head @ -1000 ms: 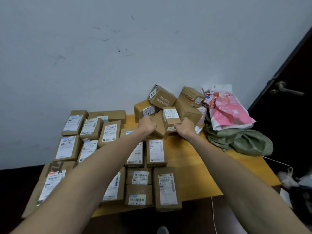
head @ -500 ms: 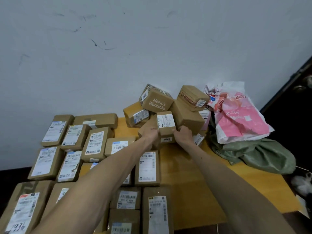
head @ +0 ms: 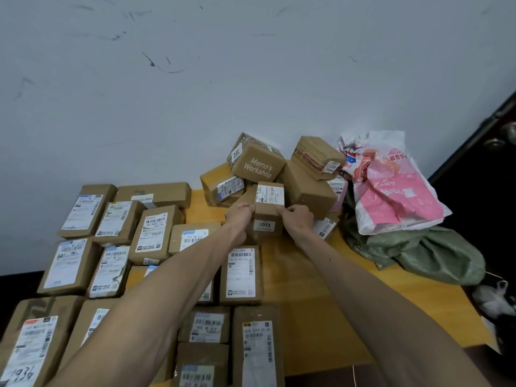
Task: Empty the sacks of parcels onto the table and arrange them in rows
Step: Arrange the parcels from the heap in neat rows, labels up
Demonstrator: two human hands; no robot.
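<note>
A small brown parcel (head: 266, 212) with a white label and a "2013" sticker stands at the front of a loose heap of cardboard parcels (head: 305, 188) at the back of the wooden table (head: 315, 303). My left hand (head: 239, 219) grips its left side and my right hand (head: 296, 221) grips its right side. A box marked "Momo's Workshop" (head: 258, 163) tops the heap. Several labelled brown parcels (head: 150, 233) lie flat in rows over the left and middle of the table. My forearms hide a few of them.
A pink and white plastic mailer (head: 391, 185) lies on a crumpled green sack (head: 430, 255) at the table's right end. A pale wall stands close behind. A dark door (head: 497, 152) with a handle is at the far right, and white bags (head: 494, 300) sit on the floor.
Both hands have closed round the "2013" parcel and drawn it a little out of the heap toward me. The camera has moved nearer and tilted down.
</note>
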